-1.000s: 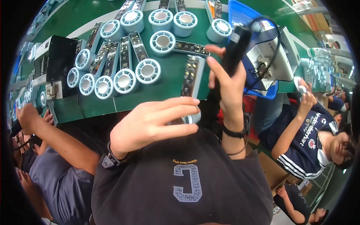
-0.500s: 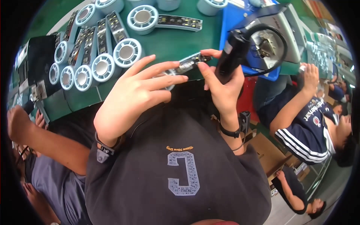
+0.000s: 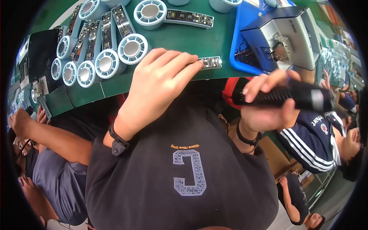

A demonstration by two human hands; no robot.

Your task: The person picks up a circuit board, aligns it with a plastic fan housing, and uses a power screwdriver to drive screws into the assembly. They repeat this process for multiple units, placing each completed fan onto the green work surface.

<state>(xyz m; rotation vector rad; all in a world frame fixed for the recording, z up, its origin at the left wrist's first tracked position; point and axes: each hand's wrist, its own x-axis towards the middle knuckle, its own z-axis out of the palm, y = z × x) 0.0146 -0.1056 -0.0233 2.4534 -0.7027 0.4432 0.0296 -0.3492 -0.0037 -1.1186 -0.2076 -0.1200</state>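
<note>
My left hand [image 3: 159, 86] lies flat over a long part at the near edge of the green table [image 3: 184, 36]; only the part's circuit-board end [image 3: 211, 62] sticks out past my fingertips. My right hand [image 3: 266, 105] is off the table's edge to the right, fingers wrapped round a black electric screwdriver [image 3: 291, 97] held roughly level. Just beyond it a grey box-shaped machine [image 3: 285, 34] sits in a blue tray [image 3: 239, 57].
Several light-blue ring-ended parts [image 3: 132, 48] with long circuit strips lie in rows at the table's left, one more [image 3: 151, 13] at the back. A black device [image 3: 42, 57] stands at far left. Seated people are on my left [image 3: 50, 142] and right [image 3: 326, 134].
The view has tipped down toward my body. My left hand has settled flat on the part at the table edge. My right hand has swung the screwdriver from upright above the table to level, off the edge.
</note>
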